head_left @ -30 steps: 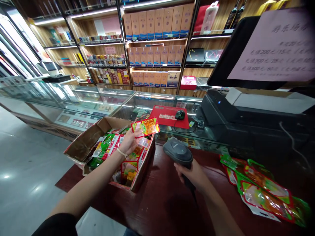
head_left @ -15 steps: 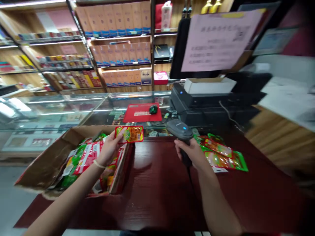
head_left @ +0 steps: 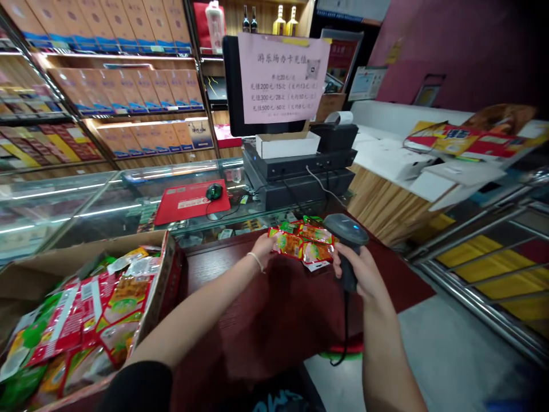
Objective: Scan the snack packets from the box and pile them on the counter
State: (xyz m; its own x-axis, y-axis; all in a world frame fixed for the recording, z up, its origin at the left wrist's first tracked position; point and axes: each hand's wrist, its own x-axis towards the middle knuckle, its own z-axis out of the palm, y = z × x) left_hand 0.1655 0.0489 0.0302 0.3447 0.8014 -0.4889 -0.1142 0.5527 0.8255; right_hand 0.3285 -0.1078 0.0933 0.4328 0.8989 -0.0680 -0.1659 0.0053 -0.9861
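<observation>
My left hand (head_left: pixel 263 252) is closed on the left end of a red-edged snack packet (head_left: pixel 287 244), which it holds over a small pile of similar packets (head_left: pixel 316 252) on the dark red counter. My right hand (head_left: pixel 358 269) grips the handle of a black barcode scanner (head_left: pixel 345 230), its head above and just right of the pile. A cord hangs down from the scanner's handle. At the left stands an open cardboard box (head_left: pixel 165 257) full of red and green snack packets (head_left: pixel 92 309).
Behind the dark red counter (head_left: pixel 240 320) is a glass display case holding a red mouse pad (head_left: pixel 180 203) and a mouse (head_left: pixel 214 191). A monitor with a pink notice (head_left: pixel 281 80) stands over a black cash drawer (head_left: pixel 295 191). Metal rails (head_left: pixel 480 303) are at the right.
My left hand has carried the packet rightward from beside the box to the pile. My right hand still holds the scanner. The view has turned to the right.
</observation>
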